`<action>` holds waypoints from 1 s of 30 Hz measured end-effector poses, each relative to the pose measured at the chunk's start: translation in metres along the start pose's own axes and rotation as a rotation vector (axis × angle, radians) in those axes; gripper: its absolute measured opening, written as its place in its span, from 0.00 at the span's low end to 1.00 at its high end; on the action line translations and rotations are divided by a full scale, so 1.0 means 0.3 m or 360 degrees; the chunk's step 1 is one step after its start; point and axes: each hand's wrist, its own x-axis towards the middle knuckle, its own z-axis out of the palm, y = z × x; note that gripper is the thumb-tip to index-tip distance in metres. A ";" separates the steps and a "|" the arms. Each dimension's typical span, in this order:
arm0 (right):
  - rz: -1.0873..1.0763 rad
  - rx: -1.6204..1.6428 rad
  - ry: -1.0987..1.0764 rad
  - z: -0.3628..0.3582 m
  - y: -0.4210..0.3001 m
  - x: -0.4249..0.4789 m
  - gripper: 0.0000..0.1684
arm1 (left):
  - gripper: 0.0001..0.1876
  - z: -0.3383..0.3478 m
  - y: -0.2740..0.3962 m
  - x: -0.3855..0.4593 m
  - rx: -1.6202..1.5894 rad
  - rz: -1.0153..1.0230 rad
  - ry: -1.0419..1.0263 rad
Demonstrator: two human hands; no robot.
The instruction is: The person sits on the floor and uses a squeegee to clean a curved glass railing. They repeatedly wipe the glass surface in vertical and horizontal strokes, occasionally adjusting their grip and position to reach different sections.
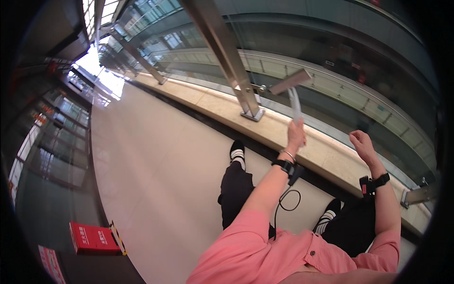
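My left hand (296, 135) is closed around the pale handle of a window-cleaning tool (290, 82), a squeegee or scrubber with a long flat rectangular head. The head is up against or just before the glass panel (319, 103) of a balustrade, beside a metal post (232, 67). Whether it touches the glass I cannot tell. Off to the right, my right hand (362, 145) is raised near the same glass with curled fingers and nothing visible in it. Both wrists wear black straps, and a black cable (278, 209) hangs from the left one.
A stone ledge (202, 99) runs along the foot of the glass, with another post (420, 195) at right. Shiny floor tiles (152, 170) stretch down the corridor. A red box bearing writing (94, 239) stands by the dark wall at lower left.
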 end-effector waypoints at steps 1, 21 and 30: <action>0.0012 0.0000 -0.0011 0.005 -0.007 -0.001 0.17 | 0.20 -0.020 0.035 0.031 -0.0052 0.0034 0.0054; 0.0140 -0.0207 -0.0089 0.046 -0.023 -0.001 0.19 | 0.19 0.021 -0.077 0.060 -0.0539 -0.0091 -0.0105; 0.0200 -0.0201 -0.0097 0.050 0.020 0.014 0.19 | 0.19 0.074 -0.176 -0.001 -0.0553 -0.0309 -0.0150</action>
